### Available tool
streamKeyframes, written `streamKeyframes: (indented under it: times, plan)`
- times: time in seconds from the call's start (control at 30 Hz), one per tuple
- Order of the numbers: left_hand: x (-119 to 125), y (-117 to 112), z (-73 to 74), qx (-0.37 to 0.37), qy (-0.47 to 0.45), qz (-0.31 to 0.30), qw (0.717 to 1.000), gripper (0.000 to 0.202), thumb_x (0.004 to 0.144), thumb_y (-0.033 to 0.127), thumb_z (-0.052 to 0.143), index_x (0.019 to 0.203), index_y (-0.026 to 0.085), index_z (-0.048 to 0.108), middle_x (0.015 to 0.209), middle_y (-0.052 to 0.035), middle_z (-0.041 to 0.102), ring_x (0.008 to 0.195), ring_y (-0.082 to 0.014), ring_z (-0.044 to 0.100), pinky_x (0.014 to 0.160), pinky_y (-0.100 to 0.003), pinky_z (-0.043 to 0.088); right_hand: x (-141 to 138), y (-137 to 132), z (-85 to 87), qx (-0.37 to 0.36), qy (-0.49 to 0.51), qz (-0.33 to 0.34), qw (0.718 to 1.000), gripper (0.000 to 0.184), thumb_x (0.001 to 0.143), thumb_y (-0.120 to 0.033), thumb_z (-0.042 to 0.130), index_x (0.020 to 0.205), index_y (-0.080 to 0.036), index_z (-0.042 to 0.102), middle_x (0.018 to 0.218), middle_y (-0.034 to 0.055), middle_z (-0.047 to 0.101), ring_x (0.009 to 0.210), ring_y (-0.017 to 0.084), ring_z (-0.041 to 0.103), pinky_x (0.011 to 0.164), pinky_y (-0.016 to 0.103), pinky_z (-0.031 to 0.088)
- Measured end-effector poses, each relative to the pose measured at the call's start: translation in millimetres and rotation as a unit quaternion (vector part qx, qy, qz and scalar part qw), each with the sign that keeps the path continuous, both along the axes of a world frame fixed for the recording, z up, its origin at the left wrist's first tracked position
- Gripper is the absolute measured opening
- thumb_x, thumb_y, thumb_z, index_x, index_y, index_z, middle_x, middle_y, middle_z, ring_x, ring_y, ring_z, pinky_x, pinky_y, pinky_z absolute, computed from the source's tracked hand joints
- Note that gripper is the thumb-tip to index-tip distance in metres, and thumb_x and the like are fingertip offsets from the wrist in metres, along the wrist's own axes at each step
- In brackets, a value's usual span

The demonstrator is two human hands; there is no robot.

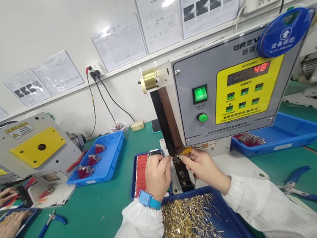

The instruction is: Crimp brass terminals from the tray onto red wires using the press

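At the work point of the grey machine point(199, 110), my two hands meet with their fingertips close together. My left hand point(157, 174), with a blue band on the wrist, is closed in a pinch on a thin red wire point(174, 157). My right hand point(206, 167) is also closed, pinching what looks like a small metal pin; the fingers hide most of it. A yellow cover point(187, 151) sits on one of its fingers. Below the hands stands a blue tray point(229, 218) of loose gold-coloured pins point(184, 223). Beside my left hand, red wires point(142, 170) lie in rows in a dark blue tray point(133, 187).
Blue-handled cutters point(312, 193) lie at right, and another pair point(45, 233) at left. Blue trays point(113, 154) with bundles of red wire stand on the green table point(101, 217). A co-worker's hands point(9, 227) are at a second machine point(35, 144) on the left.
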State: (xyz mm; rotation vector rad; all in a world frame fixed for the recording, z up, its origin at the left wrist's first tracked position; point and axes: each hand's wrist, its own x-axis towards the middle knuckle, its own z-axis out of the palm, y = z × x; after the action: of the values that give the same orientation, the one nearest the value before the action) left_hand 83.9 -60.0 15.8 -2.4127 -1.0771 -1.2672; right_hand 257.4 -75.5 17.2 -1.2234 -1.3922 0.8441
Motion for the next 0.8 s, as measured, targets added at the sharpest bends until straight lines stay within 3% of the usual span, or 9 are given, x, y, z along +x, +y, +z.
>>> streamKeyframes:
  times: [0.53,0.8]
  plan:
    - [0,1,-1.4,-0.009,0.004,-0.004,1.000,0.016,0.093,0.015,0.050,0.099,0.016,0.065,0.086,-0.0066,0.056,0.082,-0.0185,0.050,0.073,-0.030,0.043,-1,0,-2.0,0.037,0.032,0.005,0.999,0.019,0.083,-0.038,0.054,0.076,-0.020,0.053,0.050,-0.0046,0.050,0.040,0.012,0.047,0.038,0.024,0.036]
    - [-5,-20,11.2,-0.025,-0.067,-0.033,0.997,0.015,0.091,0.016,0.054,0.104,0.016,0.060,0.097,-0.0082,0.057,0.093,-0.0196,0.052,0.082,-0.032,0.045,1,-17,3.0,0.093,0.014,0.011,0.996,0.020,0.087,-0.036,0.055,0.081,-0.017,0.059,0.064,0.0013,0.062,0.056,0.014,0.057,0.049,0.025,0.046]
